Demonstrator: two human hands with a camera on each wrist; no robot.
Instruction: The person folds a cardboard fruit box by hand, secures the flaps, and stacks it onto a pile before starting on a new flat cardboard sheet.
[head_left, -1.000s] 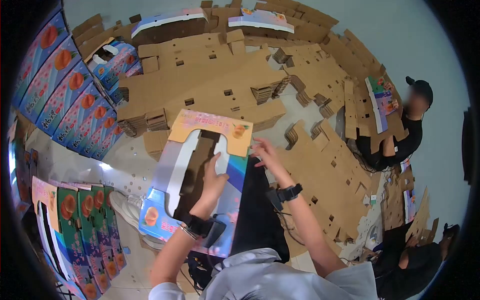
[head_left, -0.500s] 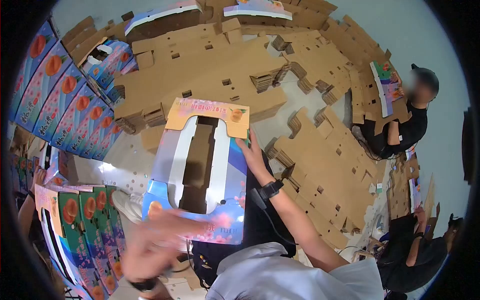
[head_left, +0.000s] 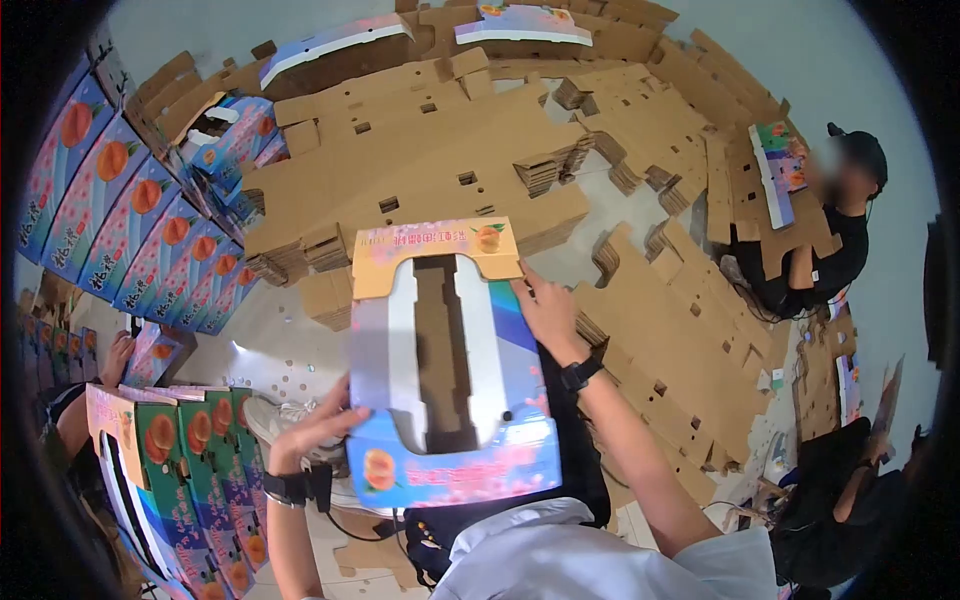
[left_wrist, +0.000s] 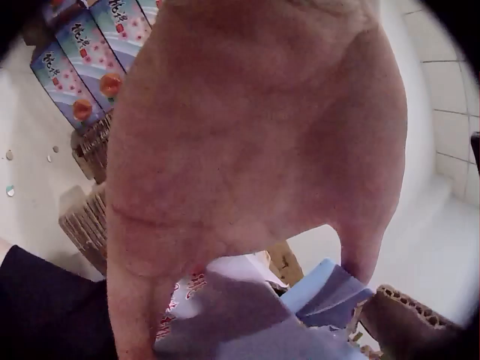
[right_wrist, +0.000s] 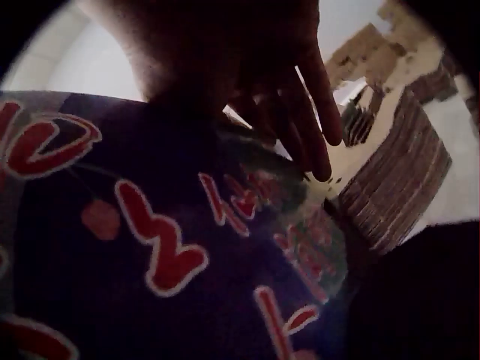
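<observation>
A printed cardboard carton (head_left: 455, 475) with peach pictures and an orange end panel lies across the person's lap. Its top has a long slot between white flaps, showing brown board inside. The left hand (head_left: 318, 422) grips the carton's left side near the close corner; in the left wrist view its palm (left_wrist: 247, 142) fills the middle, with digits on both sides of the blue board. At the far right corner, the right hand (head_left: 550, 310) touches the edge. Straight, slightly spread fingers (right_wrist: 319, 105) reach along the carton's side in the right wrist view.
Flat brown cardboard blanks (head_left: 400, 150) lie in stacks ahead and right. Finished blue cartons (head_left: 110, 200) stand in a row at left, green-sided ones (head_left: 190, 450) nearer. Another person (head_left: 850, 220) sits at right with a carton; another hand (head_left: 118, 355) shows at left.
The left hand has left the slot, swept low across the near end and come to the carton's left side. The right hand has moved onto the far right corner. The carton now sits straighter.
</observation>
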